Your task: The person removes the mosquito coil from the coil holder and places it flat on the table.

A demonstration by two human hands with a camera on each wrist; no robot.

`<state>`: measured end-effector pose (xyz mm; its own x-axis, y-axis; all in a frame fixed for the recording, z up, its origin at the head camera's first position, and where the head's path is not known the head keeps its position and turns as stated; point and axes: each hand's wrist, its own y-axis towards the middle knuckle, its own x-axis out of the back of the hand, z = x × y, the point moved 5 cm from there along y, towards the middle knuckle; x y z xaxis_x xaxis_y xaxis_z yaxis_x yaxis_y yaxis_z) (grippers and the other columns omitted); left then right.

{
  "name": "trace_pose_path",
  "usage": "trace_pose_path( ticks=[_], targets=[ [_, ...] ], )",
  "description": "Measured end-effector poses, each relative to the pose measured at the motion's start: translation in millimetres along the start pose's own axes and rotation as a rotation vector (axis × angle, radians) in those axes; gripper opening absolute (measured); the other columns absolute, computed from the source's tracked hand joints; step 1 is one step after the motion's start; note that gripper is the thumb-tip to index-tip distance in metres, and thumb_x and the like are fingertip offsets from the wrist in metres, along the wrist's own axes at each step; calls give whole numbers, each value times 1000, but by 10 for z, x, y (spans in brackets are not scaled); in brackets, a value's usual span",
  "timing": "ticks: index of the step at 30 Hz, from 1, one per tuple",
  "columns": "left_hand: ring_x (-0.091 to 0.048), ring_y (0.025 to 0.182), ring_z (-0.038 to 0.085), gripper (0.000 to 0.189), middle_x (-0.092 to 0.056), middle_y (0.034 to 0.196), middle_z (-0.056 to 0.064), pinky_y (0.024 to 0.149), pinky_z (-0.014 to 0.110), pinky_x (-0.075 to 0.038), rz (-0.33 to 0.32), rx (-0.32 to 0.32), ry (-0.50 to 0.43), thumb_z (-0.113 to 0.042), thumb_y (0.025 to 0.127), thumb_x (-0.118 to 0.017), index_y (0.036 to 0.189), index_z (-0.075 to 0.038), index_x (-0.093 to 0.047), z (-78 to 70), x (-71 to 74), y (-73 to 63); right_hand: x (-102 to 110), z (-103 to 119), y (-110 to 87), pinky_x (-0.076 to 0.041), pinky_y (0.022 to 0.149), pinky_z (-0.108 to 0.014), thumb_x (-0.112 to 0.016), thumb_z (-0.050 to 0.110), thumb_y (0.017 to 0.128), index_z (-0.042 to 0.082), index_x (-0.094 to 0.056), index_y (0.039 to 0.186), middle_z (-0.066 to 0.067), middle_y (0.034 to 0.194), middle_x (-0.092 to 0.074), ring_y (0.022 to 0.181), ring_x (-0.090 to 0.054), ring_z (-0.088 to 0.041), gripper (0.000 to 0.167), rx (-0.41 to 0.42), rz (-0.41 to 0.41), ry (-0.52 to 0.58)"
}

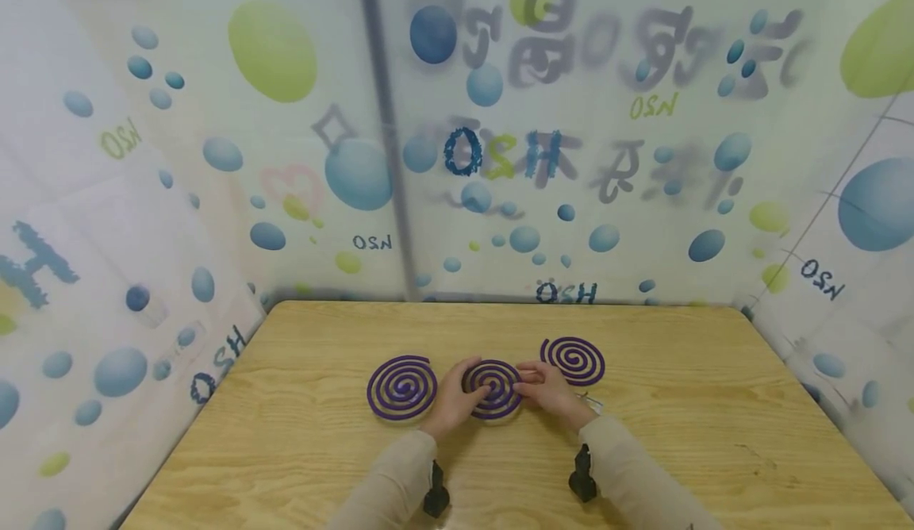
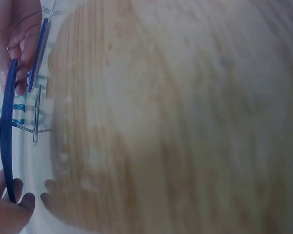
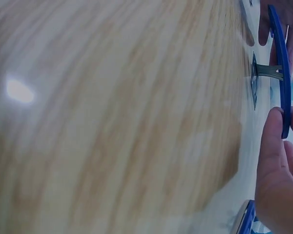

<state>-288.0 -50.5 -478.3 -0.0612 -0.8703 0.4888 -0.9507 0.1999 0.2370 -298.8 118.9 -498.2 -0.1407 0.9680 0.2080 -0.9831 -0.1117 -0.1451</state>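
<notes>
A dark purple mosquito coil (image 1: 493, 405) is between my two hands at the middle of the table. My left hand (image 1: 451, 400) holds its left side, the thumb reaching over the rings near the centre. At the opposite edge, my right hand (image 1: 554, 393) pinches the rim between thumb and fingers. Seen edge-on in the right wrist view, the coil (image 3: 284, 92) meets the prong of a thin metal stand (image 3: 268, 71) beneath it. From the left wrist, that stand (image 2: 37, 122) shows below the coil (image 2: 7, 131). Whether the prong passes through the coil's centre I cannot tell.
Another purple coil (image 1: 402, 388) lies left of my left hand, and a third coil (image 1: 574, 361) lies behind my right hand. A small silvery piece (image 1: 591, 403) shows beside my right wrist. The wooden table (image 1: 714, 435) meets patterned curtains (image 1: 607, 197) at its back and sides.
</notes>
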Motion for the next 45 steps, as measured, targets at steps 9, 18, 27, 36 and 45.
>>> trace_pose_path(
  ticks=[9,18,27,36,45],
  targets=[
    [-45,109,35,48,-50,116,21,95,46,-34,-9,-6,6,-5,75,-68,118,5,-50,-29,-52,-5,60,-13,-17,-53,66,-34,-61,-4,79,-6,-53,112,-15,95,-61,79,-61,-23,34,-8,-32,24],
    [-51,98,36,56,-53,108,24,82,43,-44,2,130,-183,-4,74,-68,123,7,-42,-77,-81,-76,172,22,-77,-53,64,-33,-60,-6,79,-9,-54,109,-14,92,-62,77,-60,-21,31,22,-37,-12],
    [-56,92,33,58,-57,103,25,77,36,-49,-7,171,-288,-3,72,-70,122,7,-42,36,-168,-98,210,-9,-87,-53,65,-32,-60,-4,80,-8,-56,108,-13,91,-62,78,-60,-20,29,9,-65,-37],
    [-57,89,31,59,-58,100,22,76,35,-49,-32,216,-322,-2,72,-70,124,5,-42,55,-187,-117,169,14,-123,-53,64,-33,-59,-3,81,-8,-53,110,-15,88,-61,76,-60,-21,30,8,-58,-20],
    [-57,91,30,60,-58,103,22,80,36,-48,-59,238,-327,-2,70,-71,123,2,-43,60,-191,-115,157,17,-140,-53,63,-33,-60,-3,80,-6,-53,110,-12,87,-62,75,-60,-20,30,9,-74,-55]
  ],
)
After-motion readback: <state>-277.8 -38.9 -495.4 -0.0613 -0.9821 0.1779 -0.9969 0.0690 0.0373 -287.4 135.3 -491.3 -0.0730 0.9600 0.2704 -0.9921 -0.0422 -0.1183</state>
